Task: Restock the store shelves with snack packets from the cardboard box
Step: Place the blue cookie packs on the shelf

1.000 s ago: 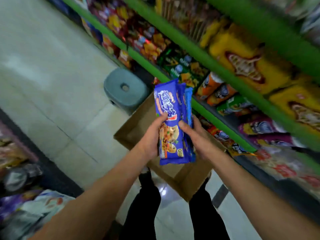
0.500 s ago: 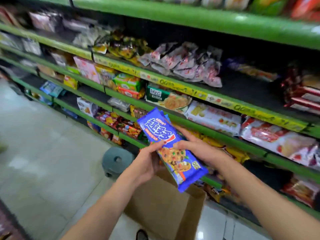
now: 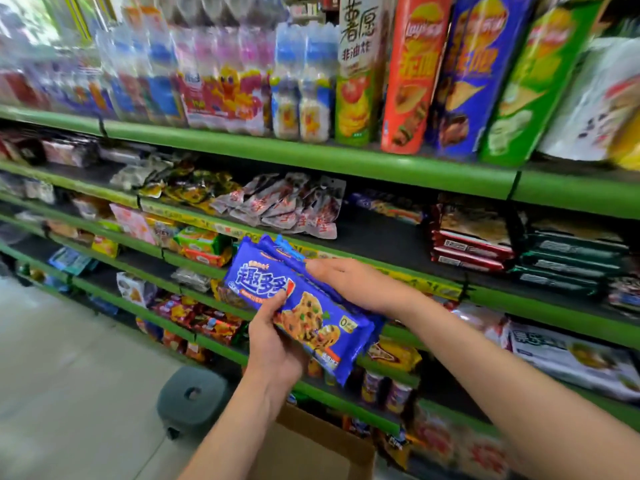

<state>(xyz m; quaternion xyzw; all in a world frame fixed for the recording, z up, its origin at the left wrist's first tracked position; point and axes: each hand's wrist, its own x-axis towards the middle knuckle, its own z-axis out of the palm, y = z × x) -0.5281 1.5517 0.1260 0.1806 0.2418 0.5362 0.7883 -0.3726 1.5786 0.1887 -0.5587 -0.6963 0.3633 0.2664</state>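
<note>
Together, the left hand (image 3: 277, 344) and right hand (image 3: 349, 282) grip a stack of blue cookie packets (image 3: 301, 306) before the green shelves (image 3: 311, 157), cardboard box (image 3: 311, 448) below.

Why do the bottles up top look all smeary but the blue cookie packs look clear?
Head view: the bottles on the top shelf are streaked by motion blur, worst toward the left; the blue cookie packs held by the left hand and right hand are sharp; the wide lens bends the green shelf edges.
</note>
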